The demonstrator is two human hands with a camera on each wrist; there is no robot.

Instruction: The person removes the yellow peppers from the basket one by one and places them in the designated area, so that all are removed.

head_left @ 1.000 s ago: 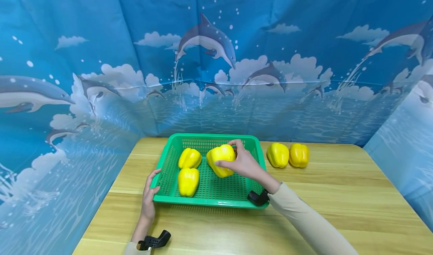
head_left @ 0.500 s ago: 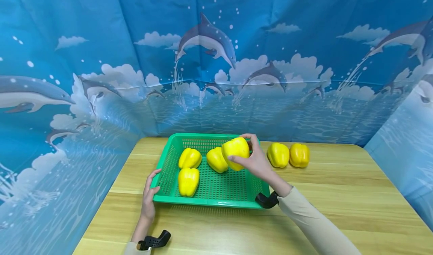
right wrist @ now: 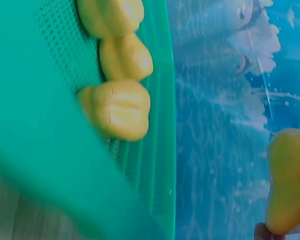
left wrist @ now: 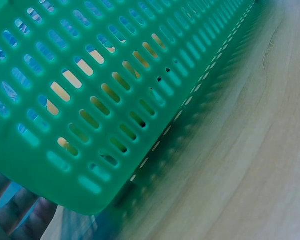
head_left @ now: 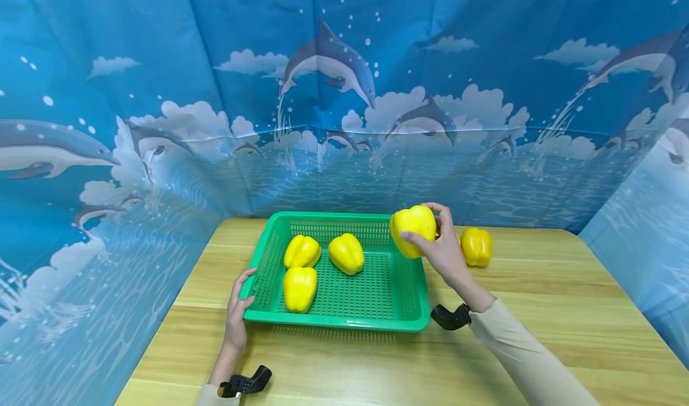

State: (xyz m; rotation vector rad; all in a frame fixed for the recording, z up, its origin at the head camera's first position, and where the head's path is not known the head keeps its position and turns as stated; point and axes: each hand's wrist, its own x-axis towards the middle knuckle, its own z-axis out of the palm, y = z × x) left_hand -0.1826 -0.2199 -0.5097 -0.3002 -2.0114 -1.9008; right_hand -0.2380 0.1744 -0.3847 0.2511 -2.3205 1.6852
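Above the far right corner of the green basket (head_left: 334,322), a yellow pepper (head_left: 413,230) hangs in the right hand's (head_left: 448,252) grip.
That grip is clamped on the pepper, thumb across the near face and fingers round the far side; the right wrist view shows the pepper apart from the basket. The left hand's (head_left: 235,316) grip is clamped on the basket's left rim. Inside the basket lie three more peppers: a far left pepper (head_left: 302,252) touching a near left pepper (head_left: 299,289), and a middle pepper (head_left: 346,254) just beside them. Right of the basket, an outer pepper (head_left: 476,247) rests on the wooden worktop (head_left: 565,310), with a sliver of yellow showing between it and the right hand. Behind stands a blue dolphin curtain (head_left: 344,173).
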